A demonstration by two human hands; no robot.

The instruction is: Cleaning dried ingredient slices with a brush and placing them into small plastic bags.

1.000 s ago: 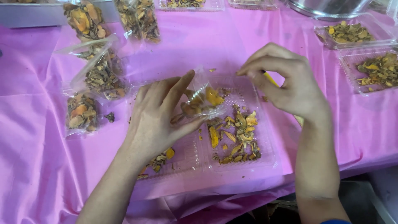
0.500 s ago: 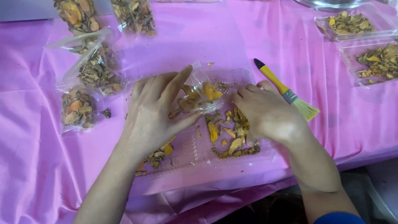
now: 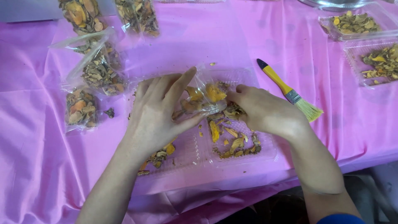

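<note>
My left hand (image 3: 159,114) holds a small clear plastic bag (image 3: 201,97) with orange and brown dried slices in it, over an open clear plastic tray (image 3: 265,151). My right hand (image 3: 265,112) is down in the tray with its fingers pinched on some dried slices (image 3: 232,111) at the bag's mouth. More loose dried slices (image 3: 234,143) lie in the tray's right half, and a few under my left wrist. The tray rests on a pink tablecloth (image 3: 41,166).
A yellow-handled brush (image 3: 288,91) lies just right of my right hand. Several filled clear bags (image 3: 89,79) lie at the left and top left. Two clear trays of dried slices (image 3: 373,60) stand at the top right. The table's front edge runs along the bottom right.
My right hand has come down from above the tray into it and closed on dried slices next to the bag. The brush it was covering now shows. My left hand keeps hold of the bag.
</note>
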